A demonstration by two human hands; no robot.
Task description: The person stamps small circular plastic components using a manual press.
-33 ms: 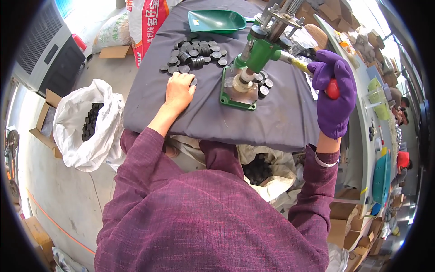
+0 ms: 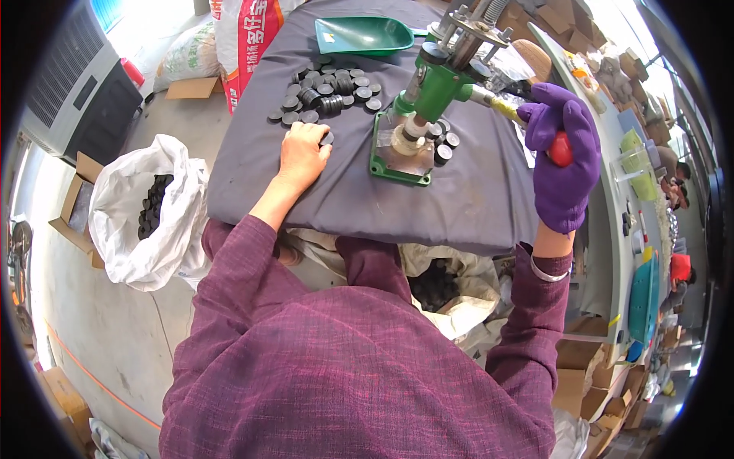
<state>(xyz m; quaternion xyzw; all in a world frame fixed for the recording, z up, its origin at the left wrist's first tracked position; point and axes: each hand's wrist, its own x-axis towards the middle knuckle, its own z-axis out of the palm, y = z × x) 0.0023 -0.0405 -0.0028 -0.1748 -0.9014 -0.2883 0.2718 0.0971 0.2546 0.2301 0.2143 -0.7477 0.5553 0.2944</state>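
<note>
My bare left hand [image 2: 303, 155] rests on the grey-covered table with its fingers closed on a black disc [image 2: 327, 138]. Just beyond it lies a loose pile of black discs [image 2: 329, 90], some of them stacked on edge. My right hand [image 2: 566, 157], in a purple knitted glove, is wrapped round the red knob [image 2: 560, 148] at the end of the lever of a green hand press [image 2: 437, 93]. The press stands on the table between my hands. Beside its base sit several black discs with paler tops [image 2: 443, 154].
A green scoop [image 2: 365, 35] lies at the table's far side. On the floor at left stands a white sack [image 2: 115, 222] with black pieces inside. Another open sack [image 2: 475, 306] is below the table's front edge. A long bench runs along the right, where people sit farther off.
</note>
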